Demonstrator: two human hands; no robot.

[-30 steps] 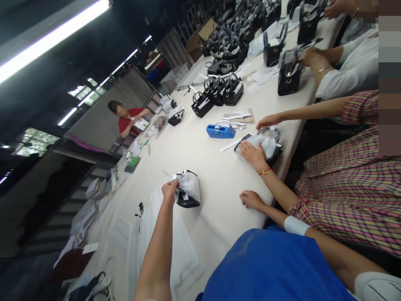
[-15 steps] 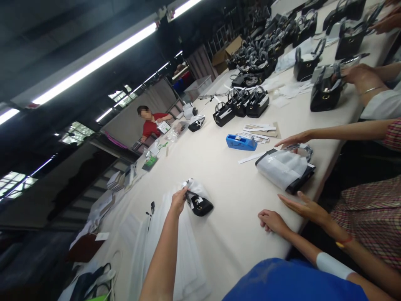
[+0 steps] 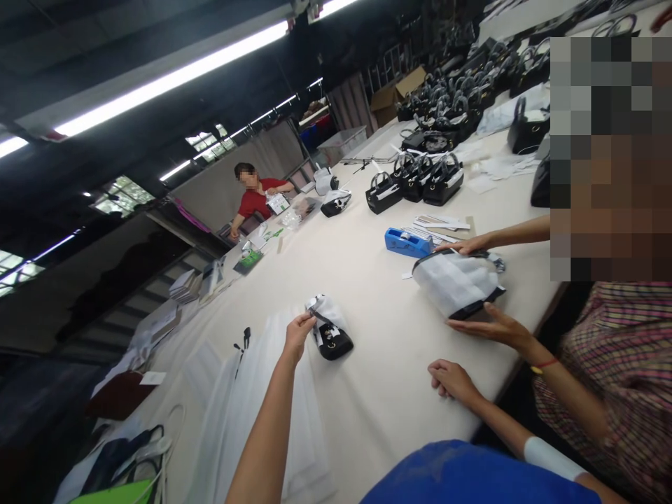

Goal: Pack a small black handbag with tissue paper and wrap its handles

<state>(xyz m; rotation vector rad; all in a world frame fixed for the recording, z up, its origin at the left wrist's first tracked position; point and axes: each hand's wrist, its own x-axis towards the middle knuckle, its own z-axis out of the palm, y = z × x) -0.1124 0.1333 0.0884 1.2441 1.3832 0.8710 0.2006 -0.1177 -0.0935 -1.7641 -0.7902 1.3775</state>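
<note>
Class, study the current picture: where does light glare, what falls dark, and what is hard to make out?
Head view: the ceiling lamp glares white against a dark ceiling; head view: far handbags merge into a dark cluster; head view: square blocks hide part of the right side.

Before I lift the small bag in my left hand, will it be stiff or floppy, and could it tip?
The small bag probably keeps its shape below, since its black part looks firm. The white covering may crumple, as it looks thin and soft. Your left hand grips only one end, so it might tip or swing.
</note>
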